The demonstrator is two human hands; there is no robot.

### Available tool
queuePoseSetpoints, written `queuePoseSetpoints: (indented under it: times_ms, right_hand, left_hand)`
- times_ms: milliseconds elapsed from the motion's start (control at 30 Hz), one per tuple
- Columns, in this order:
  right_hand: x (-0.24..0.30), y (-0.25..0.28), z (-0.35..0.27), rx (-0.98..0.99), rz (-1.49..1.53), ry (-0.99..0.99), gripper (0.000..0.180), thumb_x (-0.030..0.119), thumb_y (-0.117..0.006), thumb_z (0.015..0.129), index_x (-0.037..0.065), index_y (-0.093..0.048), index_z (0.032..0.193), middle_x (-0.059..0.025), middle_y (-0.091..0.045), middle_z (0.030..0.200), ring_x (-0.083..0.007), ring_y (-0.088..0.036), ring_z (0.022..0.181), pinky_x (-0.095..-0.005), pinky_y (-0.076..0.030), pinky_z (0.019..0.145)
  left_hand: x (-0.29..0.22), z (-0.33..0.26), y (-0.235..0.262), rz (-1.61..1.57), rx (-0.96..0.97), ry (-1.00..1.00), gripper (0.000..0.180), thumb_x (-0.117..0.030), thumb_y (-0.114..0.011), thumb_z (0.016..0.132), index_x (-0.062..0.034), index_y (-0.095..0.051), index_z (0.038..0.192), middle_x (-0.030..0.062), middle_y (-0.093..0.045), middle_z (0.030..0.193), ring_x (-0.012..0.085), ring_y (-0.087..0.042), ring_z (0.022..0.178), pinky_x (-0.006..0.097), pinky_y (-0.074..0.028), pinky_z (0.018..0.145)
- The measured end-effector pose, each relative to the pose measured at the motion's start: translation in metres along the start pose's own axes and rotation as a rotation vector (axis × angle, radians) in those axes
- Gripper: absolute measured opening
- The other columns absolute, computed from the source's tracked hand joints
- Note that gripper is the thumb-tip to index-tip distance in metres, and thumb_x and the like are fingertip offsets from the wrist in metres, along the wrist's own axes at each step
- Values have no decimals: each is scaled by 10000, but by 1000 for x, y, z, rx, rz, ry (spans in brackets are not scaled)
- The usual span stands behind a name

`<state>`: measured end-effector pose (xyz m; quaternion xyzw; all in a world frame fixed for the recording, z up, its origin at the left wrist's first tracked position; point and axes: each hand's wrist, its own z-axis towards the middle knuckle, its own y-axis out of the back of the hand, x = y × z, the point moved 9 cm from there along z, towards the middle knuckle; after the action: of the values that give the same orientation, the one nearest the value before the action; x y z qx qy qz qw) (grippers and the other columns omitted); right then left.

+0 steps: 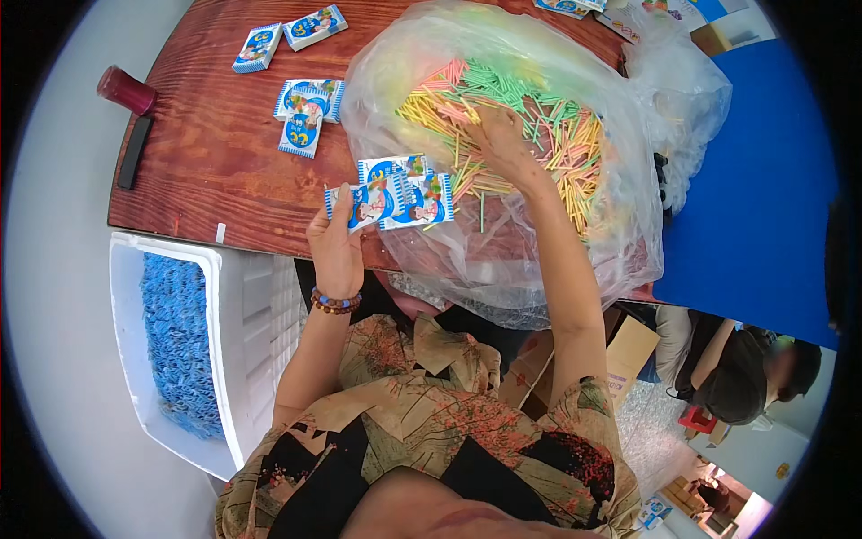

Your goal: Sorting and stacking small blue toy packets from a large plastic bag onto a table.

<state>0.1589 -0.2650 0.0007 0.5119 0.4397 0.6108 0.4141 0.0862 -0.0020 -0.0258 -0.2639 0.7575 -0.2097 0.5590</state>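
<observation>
My left hand pinches a small blue-and-white packet at the table's front edge, thumb on its face. Beside and partly behind it lie more such packets, overlapping each other. Across from them, a large clear plastic bag lies spread open, holding a heap of thin coloured sticks in green, yellow and pink. My right hand reaches down into this heap, fingers curled together around some sticks at its left side. The fingertips are partly hidden among the sticks.
More packets lie on the red-brown wooden table. A dark red cup and a black bar-shaped object sit at its left edge. Below stands a white foam box with blue contents. A person is at lower right, near a blue surface.
</observation>
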Motion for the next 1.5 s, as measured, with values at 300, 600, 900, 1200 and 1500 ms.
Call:
queuePoseSetpoints:
  times_ms: [300,600,900,1200,1500]
  right_hand:
    - [-1,22,-22,-17,867,-146,297,214,-481,977,-22,-504,1156,-83,-654,896,-152,-615,872,-312,-484,774]
    - [40,3,-36,515,1542,-193,143,139,-545,945,2,-553,985,-108,-632,836,-220,-639,710,-339,-531,641]
    - [42,-24,-38,725,1846,-219,136,147,-548,947,36,-505,1013,-78,-610,791,-156,-599,637,-288,-496,570]
    - [18,8,-35,-169,1370,-151,265,271,-452,993,39,-578,972,-35,-603,894,-147,-574,874,-307,-454,790]
    - [32,-4,-48,-317,411,61,290,204,-490,967,55,-502,1216,-93,-644,1025,-255,-610,976,-533,-132,1105]
  left_hand:
    - [-5,14,-57,-137,-4,7,207,-196,-564,961,-24,-669,914,24,-670,849,81,-625,808,255,-507,698]
    - [21,77,-169,221,348,-45,200,-218,-651,899,-23,-693,915,-26,-642,820,35,-536,744,211,-433,661]
    - [56,87,-194,479,547,45,194,-201,-669,889,-35,-691,988,-1,-682,887,53,-612,759,215,-485,662]
    - [-1,87,-170,24,276,-150,201,-238,-642,912,-44,-672,866,11,-651,808,68,-581,701,246,-505,663]
    - [8,41,-100,-102,202,39,217,-226,-567,958,-21,-600,1020,63,-670,979,157,-650,860,327,-534,773]
